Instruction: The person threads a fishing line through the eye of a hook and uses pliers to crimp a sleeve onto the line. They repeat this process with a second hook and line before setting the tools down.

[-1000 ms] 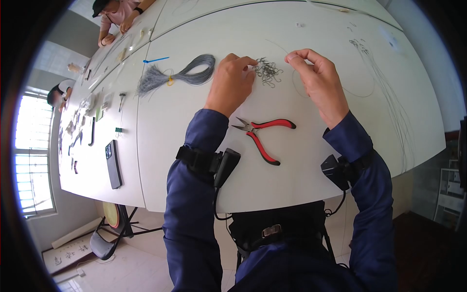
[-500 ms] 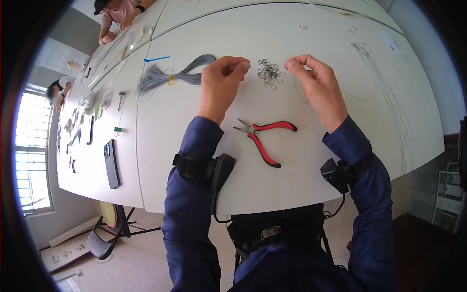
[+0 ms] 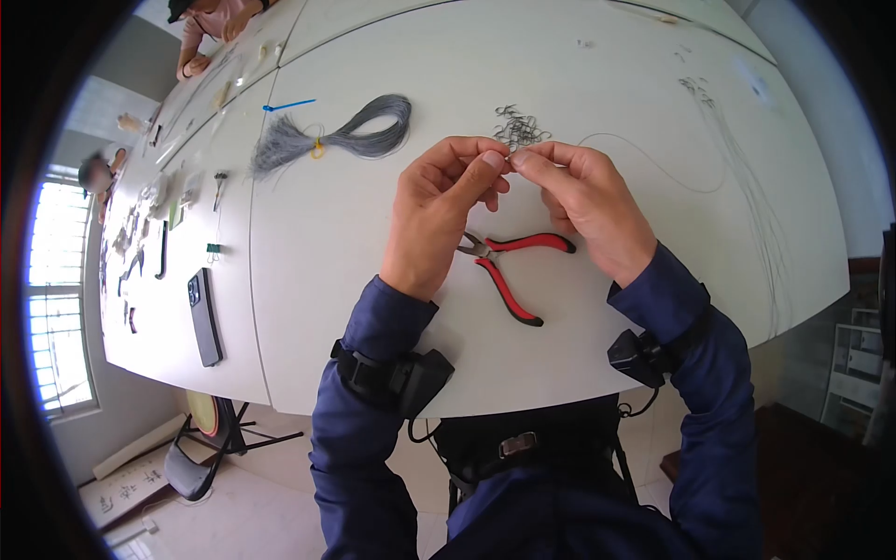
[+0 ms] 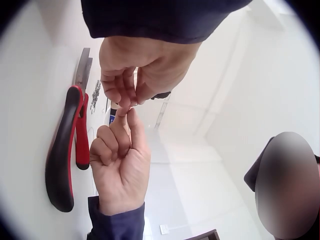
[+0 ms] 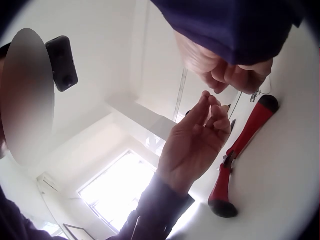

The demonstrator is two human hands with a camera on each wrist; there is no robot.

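Observation:
In the head view my left hand (image 3: 434,210) and right hand (image 3: 597,205) meet fingertip to fingertip above the table. Thumb and forefinger of the left pinch a small fish hook (image 4: 134,105), mostly hidden by the fingers. The right pinches the end of a thin, clear fishing line (image 3: 698,191), whose loop trails to the right on the tabletop. Just beyond the fingertips lies a pile of dark fish hooks (image 3: 523,129). Red-and-black pliers (image 3: 537,243) rest with handles spread on the near side, their tips partly behind my left hand.
A grey bundle of line (image 3: 350,143), tied with yellow, lies to the left near a blue strip (image 3: 289,105). Several long lines with hooks (image 3: 698,91) run down the right side. A phone (image 3: 205,317) lies at left. Another person (image 3: 224,19) sits at the far left.
My left hand has left the hook pile, moved back, then come right to meet the right hand. The right hand has moved left and nearer, drawing the line with it.

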